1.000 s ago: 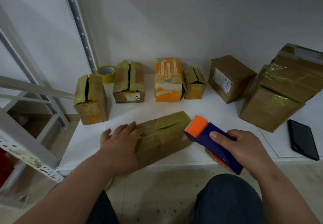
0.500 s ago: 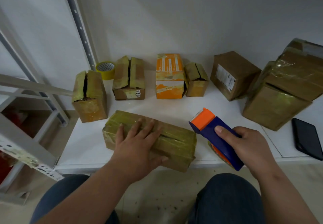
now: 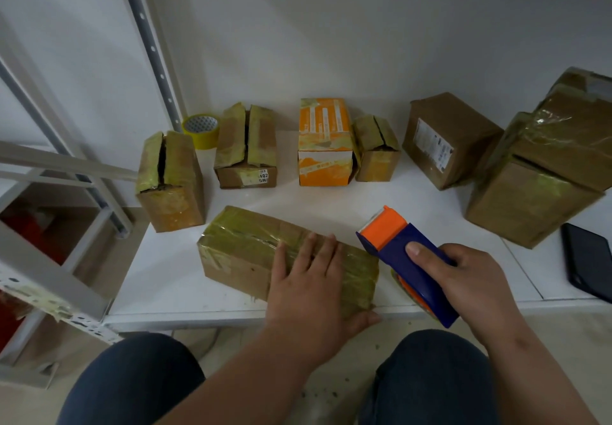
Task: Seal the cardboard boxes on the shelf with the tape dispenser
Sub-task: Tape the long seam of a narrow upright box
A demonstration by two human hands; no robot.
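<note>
A long cardboard box (image 3: 245,249) wrapped in yellowish tape lies near the front edge of the white shelf (image 3: 331,206). My left hand (image 3: 311,288) rests flat on its right half, fingers straight and the thumb down its front side. My right hand (image 3: 470,282) grips a blue tape dispenser (image 3: 407,259) with an orange head, held just right of that box, head pointing up and left. Behind stand several small boxes: a split-top one (image 3: 172,182) at left, a flapped one (image 3: 246,149), an orange one (image 3: 324,143), a small one (image 3: 377,149).
A yellow tape roll (image 3: 201,129) sits by the metal upright at the back left. Larger brown boxes (image 3: 450,139) and a stacked pair (image 3: 543,176) fill the right. A black phone (image 3: 589,259) lies at the far right. My knees are below the shelf edge.
The long box has been turned to lie left-to-right along the front edge. My left hand slid onto its right half. The dispenser stayed beside its right end.
</note>
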